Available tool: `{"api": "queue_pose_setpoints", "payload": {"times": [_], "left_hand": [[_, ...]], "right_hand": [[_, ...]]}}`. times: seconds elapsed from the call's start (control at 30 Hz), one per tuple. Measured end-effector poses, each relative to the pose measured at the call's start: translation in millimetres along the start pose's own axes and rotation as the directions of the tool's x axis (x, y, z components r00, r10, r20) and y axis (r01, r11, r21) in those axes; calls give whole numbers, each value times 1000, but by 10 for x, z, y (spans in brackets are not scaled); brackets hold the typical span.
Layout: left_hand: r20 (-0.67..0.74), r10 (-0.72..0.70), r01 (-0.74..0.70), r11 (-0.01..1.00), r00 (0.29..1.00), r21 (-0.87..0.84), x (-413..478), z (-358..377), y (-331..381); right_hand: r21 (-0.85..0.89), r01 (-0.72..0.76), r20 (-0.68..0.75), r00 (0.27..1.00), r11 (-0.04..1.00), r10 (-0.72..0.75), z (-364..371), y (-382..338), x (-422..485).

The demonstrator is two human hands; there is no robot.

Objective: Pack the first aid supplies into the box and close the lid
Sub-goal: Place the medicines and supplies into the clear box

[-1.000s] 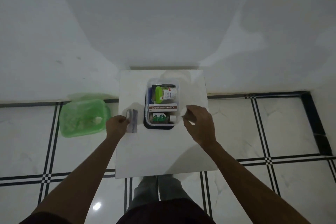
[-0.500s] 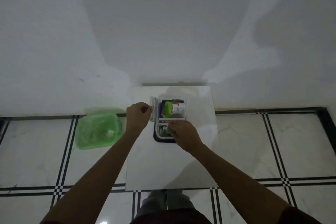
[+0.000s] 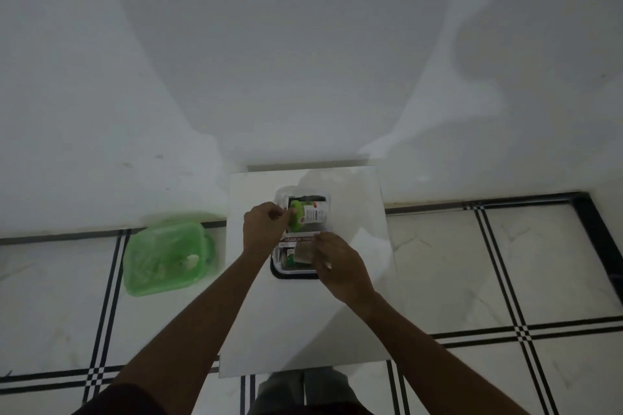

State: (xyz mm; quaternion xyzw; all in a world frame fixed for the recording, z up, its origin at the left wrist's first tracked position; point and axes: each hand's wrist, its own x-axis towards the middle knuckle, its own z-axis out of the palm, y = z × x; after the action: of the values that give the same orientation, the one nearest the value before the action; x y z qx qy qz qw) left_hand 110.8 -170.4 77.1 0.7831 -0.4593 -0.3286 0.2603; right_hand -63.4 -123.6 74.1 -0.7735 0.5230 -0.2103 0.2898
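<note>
A clear first aid box (image 3: 294,274) with a dark base stands on a small white table (image 3: 303,323). Inside lie a green-capped bottle (image 3: 308,214) with a white label, a red-and-white ointment carton (image 3: 298,239) and a green item near the front. My left hand (image 3: 264,229) is at the box's left rim, its fingers pinched on a small pale packet (image 3: 283,205). My right hand (image 3: 338,263) is over the front of the box, holding a flat tan packet (image 3: 303,253) down inside it.
A translucent green plastic lid (image 3: 165,256) lies on the tiled floor to the left of the table. A white wall rises just behind the table. My legs show below the table's near edge.
My left hand carried the small packet from the table up to the box's left rim. My right hand moved from the box's right side to over its front, now with a tan packet.
</note>
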Motion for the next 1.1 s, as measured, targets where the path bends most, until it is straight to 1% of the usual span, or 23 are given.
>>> {"api": "queue_pose_setpoints", "payload": {"times": [0.03,0.1,0.17,0.2,0.27,0.33,0.4,0.47,0.57,0.63,0.67,0.7,0.77,0.8,0.83,0.9,1.03,1.1], "left_hand": [[11,10,-10,999,1000,-35,-14,-15,-31],[-27,-16,14,997,1000,-71,-51,-31,-103],[-89,-96,88,993,991,-85,-80,-36,-189],[-77,-136,129,987,988,-92,-97,-42,-219],[43,-203,206,971,978,-118,-125,-28,-280],[149,-206,226,965,967,-130,-155,-17,-292],[192,-157,179,978,969,-105,-188,-8,-272],[237,-113,131,990,965,-60,-205,0,-257],[266,-93,100,995,959,-13,-176,26,-277],[271,-85,88,996,959,3,-161,32,-278],[270,-80,82,997,959,5,-155,39,-287],[268,-76,78,997,961,2,-148,48,-299],[266,-75,80,997,961,-7,-144,59,-322],[267,-74,81,997,961,-15,-141,68,-324],[267,-75,84,996,961,-20,-141,74,-325],[260,-75,86,996,963,-29,-154,65,-325],[260,-86,114,989,962,-98,-180,-48,-341],[264,-92,133,981,960,-143,-202,-131,-342]], "right_hand": [[47,-76,-36,996,996,78,-26,0,16],[135,-210,-129,965,968,227,-72,35,56],[236,-327,-186,909,915,373,-96,108,89],[275,-390,-176,878,879,445,-99,151,110],[285,-505,-90,832,814,548,-67,254,140],[239,-597,20,792,766,610,-12,342,164],[205,-672,103,738,712,667,36,382,186],[194,-716,153,697,670,700,92,413,200],[116,-757,221,651,643,726,170,454,220],[136,-788,259,613,600,747,214,515,244],[176,-814,295,580,554,759,237,553,268],[225,-847,341,532,482,775,250,576,301],[332,-900,436,412,283,800,283,604,359],[371,-906,468,372,203,802,294,611,381],[398,-905,489,350,152,799,294,600,393],[448,-888,511,346,99,787,290,560,400],[534,-844,553,387,42,738,302,498,380],[577,-817,575,420,16,702,311,461,385]]}}
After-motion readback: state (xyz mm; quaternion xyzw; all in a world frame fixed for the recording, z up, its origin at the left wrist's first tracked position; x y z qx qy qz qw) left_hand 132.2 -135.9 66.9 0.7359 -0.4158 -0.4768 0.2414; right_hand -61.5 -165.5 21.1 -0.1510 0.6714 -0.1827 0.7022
